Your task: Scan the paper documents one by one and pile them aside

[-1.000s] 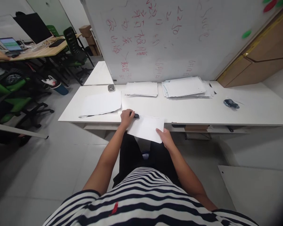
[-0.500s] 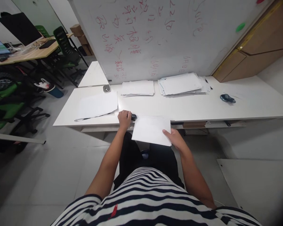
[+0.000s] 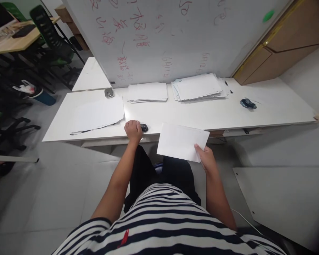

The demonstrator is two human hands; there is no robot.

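My right hand [image 3: 205,156] pinches the near right corner of a white sheet of paper [image 3: 182,141], held just off the front edge of the white table [image 3: 268,109]. At the table's front edge my left hand [image 3: 133,129] is closed over a small black object [image 3: 144,127], probably a stapler, whose end sticks out to the right of my fingers. A loose spread of sheets [image 3: 97,115] lies to the left of that hand.
Two paper stacks [image 3: 147,92] [image 3: 198,86] lie at the table's back, below a whiteboard [image 3: 162,32] with red writing. A grey oval object [image 3: 109,92] sits back left, a dark clip-like object [image 3: 247,103] on the right. Chairs and desks stand left; a white panel [image 3: 281,202] lies right.
My right hand has drawn the sheet to the right and off the table edge. My left hand has stayed on the black object. The view has shifted.
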